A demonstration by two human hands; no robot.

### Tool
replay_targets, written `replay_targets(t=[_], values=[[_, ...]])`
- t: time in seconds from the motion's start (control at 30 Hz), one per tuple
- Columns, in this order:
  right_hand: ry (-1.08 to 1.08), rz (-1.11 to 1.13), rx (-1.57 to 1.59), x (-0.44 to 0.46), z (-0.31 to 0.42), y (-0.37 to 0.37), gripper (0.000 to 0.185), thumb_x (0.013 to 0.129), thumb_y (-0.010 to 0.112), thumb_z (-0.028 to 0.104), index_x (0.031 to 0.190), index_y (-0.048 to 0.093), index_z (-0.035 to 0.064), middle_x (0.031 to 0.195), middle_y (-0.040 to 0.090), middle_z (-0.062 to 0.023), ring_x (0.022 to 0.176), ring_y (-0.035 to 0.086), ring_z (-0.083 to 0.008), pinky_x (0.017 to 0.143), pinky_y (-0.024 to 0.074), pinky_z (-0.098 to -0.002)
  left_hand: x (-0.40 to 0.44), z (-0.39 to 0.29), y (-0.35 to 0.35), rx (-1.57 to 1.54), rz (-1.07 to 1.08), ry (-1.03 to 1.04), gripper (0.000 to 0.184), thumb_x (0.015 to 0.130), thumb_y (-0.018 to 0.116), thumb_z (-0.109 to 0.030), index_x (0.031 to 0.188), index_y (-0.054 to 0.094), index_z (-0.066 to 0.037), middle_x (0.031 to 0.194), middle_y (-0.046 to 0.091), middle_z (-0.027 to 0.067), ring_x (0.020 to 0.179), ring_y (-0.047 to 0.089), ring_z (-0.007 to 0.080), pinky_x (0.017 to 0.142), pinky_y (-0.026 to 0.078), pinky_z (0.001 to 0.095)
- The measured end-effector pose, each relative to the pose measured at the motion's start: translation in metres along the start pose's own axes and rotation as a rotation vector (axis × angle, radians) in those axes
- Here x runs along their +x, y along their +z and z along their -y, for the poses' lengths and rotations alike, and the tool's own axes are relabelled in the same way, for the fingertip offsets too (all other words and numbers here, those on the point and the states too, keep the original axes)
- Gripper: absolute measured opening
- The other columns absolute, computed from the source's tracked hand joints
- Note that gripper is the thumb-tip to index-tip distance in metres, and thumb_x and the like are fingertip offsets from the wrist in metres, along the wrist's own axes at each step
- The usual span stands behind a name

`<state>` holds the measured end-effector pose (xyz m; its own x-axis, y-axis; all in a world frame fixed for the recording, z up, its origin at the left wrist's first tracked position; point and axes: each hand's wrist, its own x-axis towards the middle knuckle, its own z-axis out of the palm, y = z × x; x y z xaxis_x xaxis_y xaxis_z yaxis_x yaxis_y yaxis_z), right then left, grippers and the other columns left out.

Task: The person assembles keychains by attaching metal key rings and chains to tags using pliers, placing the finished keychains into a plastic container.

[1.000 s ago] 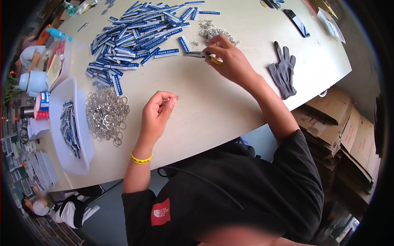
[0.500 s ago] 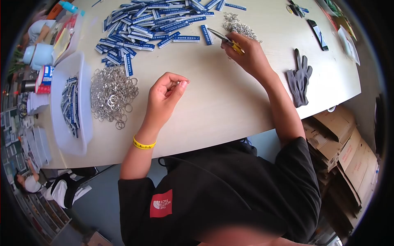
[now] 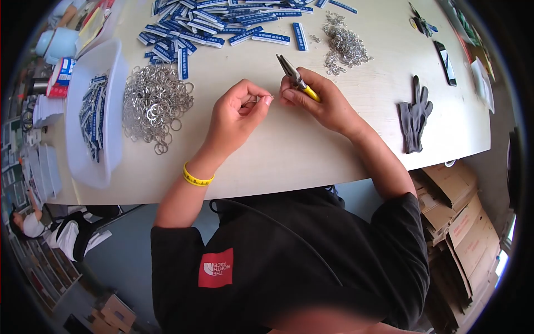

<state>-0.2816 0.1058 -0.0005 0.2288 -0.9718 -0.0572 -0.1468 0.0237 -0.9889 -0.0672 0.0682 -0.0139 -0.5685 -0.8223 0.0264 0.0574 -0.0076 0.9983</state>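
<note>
My right hand is wrapped round a pair of pliers with yellow handles, the jaws pointing up and left. Close by on its left, my left hand pinches what looks like a small metal ring, mostly hidden by the fingers. Beside the left hand lies a heap of silver split rings. Beyond both hands spreads a pile of blue and white printed strips, with one strip apart from it. A pile of small silver chain links sits past the right hand.
A translucent plastic bin holding more strips stands at the left. On the right lie a grey glove, a black phone-like object and scissors. Flattened cardboard leans below the table's right side. Another person is at far left.
My right hand has come back from the chain-link pile towards my left hand, bringing the pliers along. My left hand keeps its pinch. The camera view has shifted slightly.
</note>
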Motion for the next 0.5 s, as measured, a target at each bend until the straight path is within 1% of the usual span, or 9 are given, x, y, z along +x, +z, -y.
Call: replay_targets(t=[0.07,0.2,0.3,0.4,0.5], values=[[0.061,0.020,0.075,-0.0002,0.0011,-0.0002,0.016,0.098,0.064,0.016,0.107,0.062,0.0021,0.093,0.063,-0.0019,0.091,0.061,-0.0094,0.084,0.0500,-0.0260,-0.0004,0.0012,-0.0024,0.003,0.018,-0.003,0.007,0.097,0.062,-0.009,0.098,0.059,-0.002,0.081,0.060,-0.0043,0.069,0.047,-0.0023,0.060,0.037,0.0145],[0.138,0.048,0.190,-0.0005,0.0002,0.0005,0.016,0.097,0.065,0.015,0.106,0.063,0.0021,0.091,0.064,-0.0016,0.089,0.061,-0.0091,0.081,0.0500,-0.0253,-0.0010,0.0022,-0.0021,0.023,0.029,-0.007,0.006,0.097,0.061,-0.008,0.098,0.058,-0.003,0.079,0.057,-0.0056,0.067,0.045,-0.0028,0.058,0.034,0.0142],[0.155,0.033,0.232,-0.0009,0.0015,0.0016,0.016,0.096,0.066,0.014,0.105,0.063,0.0015,0.092,0.065,-0.0027,0.090,0.061,-0.0099,0.084,0.0508,-0.0264,-0.0012,0.0005,-0.0021,0.031,0.031,0.003,0.005,0.097,0.061,-0.007,0.098,0.057,-0.003,0.077,0.055,-0.0064,0.066,0.043,-0.0029,0.058,0.033,0.0141],[0.098,0.015,0.207,-0.0013,0.0044,0.0045,0.017,0.094,0.067,0.009,0.108,0.061,0.0013,0.095,0.065,-0.0042,0.092,0.062,-0.0113,0.088,0.0515,-0.0284,-0.0014,0.0011,-0.0011,0.048,0.024,0.016,0.004,0.097,0.061,-0.005,0.098,0.057,-0.003,0.077,0.055,-0.0067,0.067,0.043,-0.0031,0.058,0.034,0.0145],[-0.002,-0.007,0.216,-0.0020,0.0006,0.0074,0.020,0.093,0.067,0.003,0.111,0.059,-0.0007,0.100,0.066,-0.0052,0.098,0.063,-0.0115,0.091,0.0508,-0.0269,-0.0030,0.0046,-0.0001,0.116,0.012,0.038,0.004,0.096,0.062,-0.002,0.098,0.058,-0.002,0.076,0.055,-0.0064,0.067,0.044,-0.0031,0.057,0.034,0.0152]])
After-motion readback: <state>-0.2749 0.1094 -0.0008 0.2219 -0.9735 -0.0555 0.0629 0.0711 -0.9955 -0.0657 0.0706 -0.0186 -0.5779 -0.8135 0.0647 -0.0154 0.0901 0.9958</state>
